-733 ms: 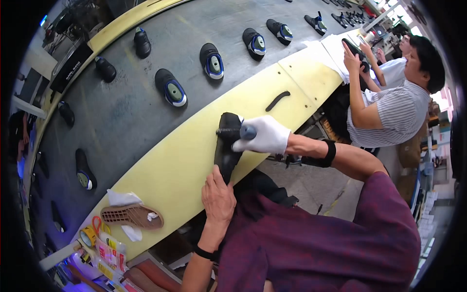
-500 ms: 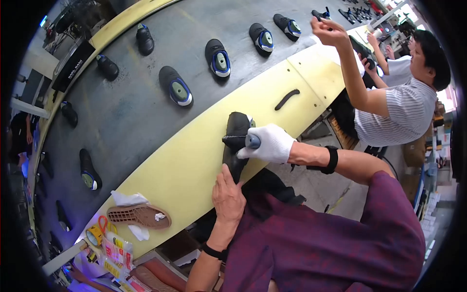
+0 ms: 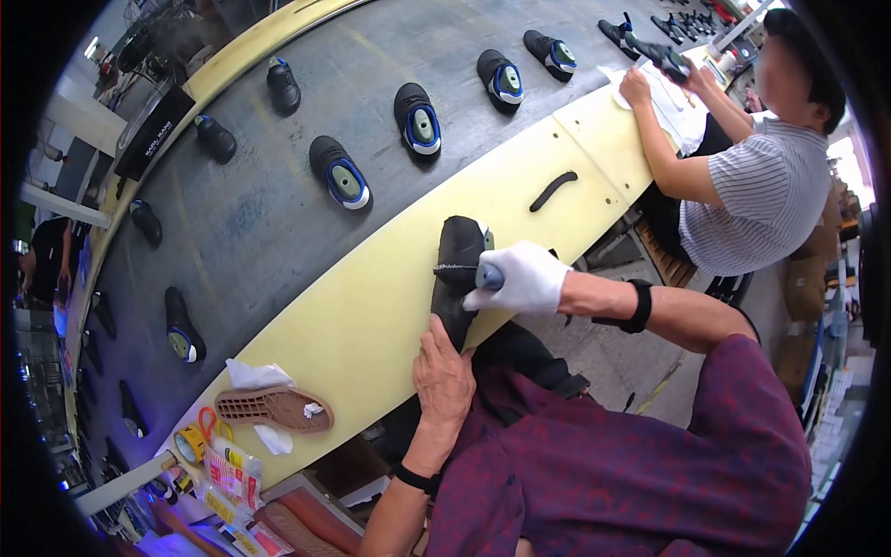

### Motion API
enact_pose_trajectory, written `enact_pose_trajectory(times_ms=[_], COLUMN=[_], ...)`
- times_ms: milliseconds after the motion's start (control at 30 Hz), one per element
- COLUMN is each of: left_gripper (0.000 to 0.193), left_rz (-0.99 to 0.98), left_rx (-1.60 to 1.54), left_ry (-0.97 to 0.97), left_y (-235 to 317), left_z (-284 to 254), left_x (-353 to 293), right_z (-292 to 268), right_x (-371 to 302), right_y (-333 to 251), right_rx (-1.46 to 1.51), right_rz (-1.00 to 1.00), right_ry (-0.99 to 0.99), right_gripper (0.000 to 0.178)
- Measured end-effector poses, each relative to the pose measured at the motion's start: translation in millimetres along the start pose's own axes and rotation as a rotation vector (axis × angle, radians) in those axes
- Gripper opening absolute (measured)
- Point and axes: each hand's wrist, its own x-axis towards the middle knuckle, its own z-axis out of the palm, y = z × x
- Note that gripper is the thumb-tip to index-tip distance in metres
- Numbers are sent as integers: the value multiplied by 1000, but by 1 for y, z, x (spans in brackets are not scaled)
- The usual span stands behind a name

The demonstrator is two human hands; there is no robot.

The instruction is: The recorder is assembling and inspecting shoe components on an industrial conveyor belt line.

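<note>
A black shoe piece (image 3: 460, 239) lies on the pale yellow bench, its near end toward me. My bare left hand (image 3: 444, 379) is pressed against that near end, thumb and fingers closed about it. In a white knit glove, my right hand (image 3: 527, 278) is wrapped around the grey handle of a tool (image 3: 489, 276). A thin, light, toothed-looking strip crosses the black piece beside the handle; whether it belongs to the tool, I cannot tell. A short curved black strip (image 3: 553, 191) lies farther right on the bench.
Several black shoes (image 3: 340, 174) stand on the dark conveyor (image 3: 251, 246) beyond the bench. At left are a brown sole (image 3: 269, 407) on white paper, a yellow tape roll (image 3: 190, 444) and orange-handled scissors (image 3: 208, 422). A co-worker in a striped shirt (image 3: 756, 200) sits at right.
The co-worker's raised arm has come down to the bench, and their hands are now at a dark shoe. My two hands stay almost in place on the black piece; the whole view shifts slightly.
</note>
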Motion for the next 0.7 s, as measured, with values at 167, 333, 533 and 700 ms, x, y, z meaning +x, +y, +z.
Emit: enact_pose_trajectory(times_ms=[167, 333, 533, 700], left_gripper=[87, 82, 41, 58], left_rz=[46, -14, -593, -838], left_rx=[-26, -124, -1815, -1671], left_ry=[101, 78, -313, 54], left_y=[-5, -12, -46, -75], left_z=[10, 0, -52, -39], left_x=[8, 9, 5, 8], right_z=[-1, -5, -49, -43], right_x=[6, 7, -37, -23], right_y=[-3, 20, -2, -34], right_rx=[4, 224, 263, 139], right_rz=[-8, -39, 99, -32], right_ry=[71, 107, 236, 79], right_gripper=[45, 50, 44, 44])
